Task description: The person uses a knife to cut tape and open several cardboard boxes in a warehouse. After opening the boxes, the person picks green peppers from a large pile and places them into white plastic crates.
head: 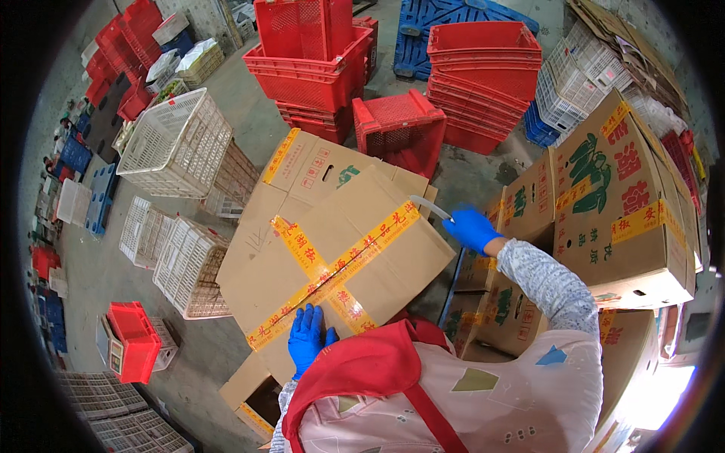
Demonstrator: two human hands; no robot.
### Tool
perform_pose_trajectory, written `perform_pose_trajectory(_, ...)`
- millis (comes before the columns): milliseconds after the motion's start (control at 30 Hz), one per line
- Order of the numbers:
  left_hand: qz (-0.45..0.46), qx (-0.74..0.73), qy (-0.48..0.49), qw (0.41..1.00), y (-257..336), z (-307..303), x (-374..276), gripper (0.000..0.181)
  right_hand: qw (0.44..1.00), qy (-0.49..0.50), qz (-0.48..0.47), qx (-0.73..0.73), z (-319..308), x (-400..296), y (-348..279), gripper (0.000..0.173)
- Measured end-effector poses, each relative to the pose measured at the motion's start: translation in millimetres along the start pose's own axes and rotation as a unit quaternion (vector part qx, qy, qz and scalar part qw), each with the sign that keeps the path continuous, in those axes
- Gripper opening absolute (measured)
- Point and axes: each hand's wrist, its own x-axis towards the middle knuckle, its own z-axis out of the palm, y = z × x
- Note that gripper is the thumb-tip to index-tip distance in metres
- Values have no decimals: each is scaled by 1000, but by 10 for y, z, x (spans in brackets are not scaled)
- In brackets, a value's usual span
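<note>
A large cardboard box (396, 249) lies before me, its closed seam covered by yellow printed tape (362, 244) with a shorter strip crossing it. My left hand (306, 338), in a blue glove, rests on the box near one end of the long tape, fingers a little apart. To the right, beyond the box's far corner, my right hand (470, 228), also blue-gloved, is closed around the end of a thin, pale curved strip or tool (431, 206). Its other end reaches the box's edge by the tape. Another cardboard box (303, 152) is behind and partly under this one.
Printed cardboard boxes (614, 164) are stacked at right. Red plastic crates (308, 79) and more red crates (484, 62) stand ahead, before a blue pallet (408, 34). White plastic crates (170, 141) stand at left. An opened carton (243, 385) lies low, near my left arm.
</note>
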Motion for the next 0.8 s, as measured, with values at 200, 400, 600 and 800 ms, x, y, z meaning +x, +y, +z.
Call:
perform_pose_trajectory(200, -24, -22, 11, 999, 20, 0, -61, 54, 993, -96, 70, -25, -269, -588, -51, 38)
perform_pose_trajectory(400, -38, -55, 17, 998, -8, -23, -26, 52, 972, 84, -145, -168, -595, -142, -397, 28)
perform_pose_trajectory(600, -20, -73, 67, 995, -98, 138, -156, 51, 759, 78, -614, -204, 155, 117, -2462, 21)
perform_pose_trajectory(800, -42, -124, 90, 987, -142, 133, -204, 47, 580, -29, -758, -297, 1004, 120, -4170, 9)
